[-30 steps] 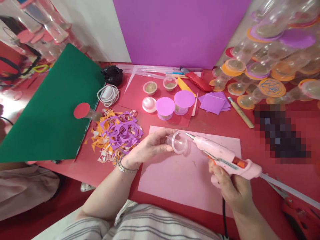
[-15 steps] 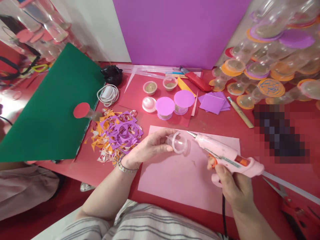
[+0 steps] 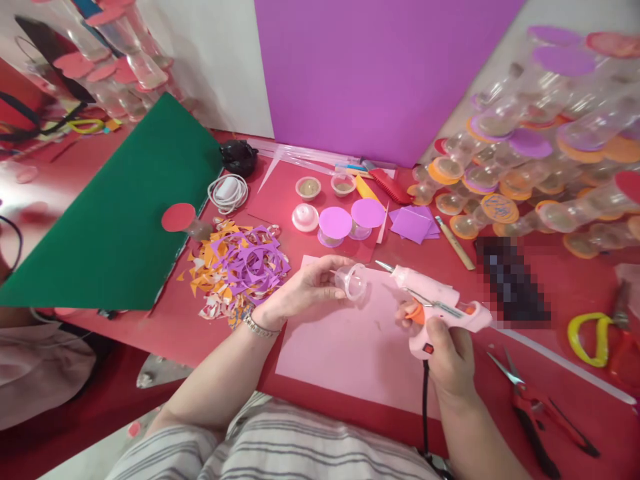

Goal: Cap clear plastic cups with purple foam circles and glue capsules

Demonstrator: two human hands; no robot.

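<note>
Between its thumb and fingers, my left hand (image 3: 313,287) grips a small clear plastic cup (image 3: 356,283), its open rim turned toward the right. My right hand (image 3: 445,343) is wrapped round the handle of a pink hot glue gun (image 3: 430,290), with fingers at the orange trigger. The gun's metal nozzle points left, a short way from the cup and apart from it. Both hands are above a pink sheet (image 3: 345,353). Behind them stand small cups topped with purple discs (image 3: 335,223) and two open cups of a sand-like filling (image 3: 308,189).
Left lies a pile of orange and purple scraps (image 3: 250,257) beside a green board (image 3: 120,213). Joined cups with coloured discs (image 3: 500,180) are stacked at right. Red-handled pliers (image 3: 535,400), yellow-handled scissors (image 3: 590,340), a wooden-handled cutter (image 3: 455,243) and purple squares (image 3: 414,223) lie on the red table.
The glue gun has drawn slightly down and left in view, its orange trigger now more visible. The cup stays in the left hand, turned a little. The whole view has shifted, showing more at right.
</note>
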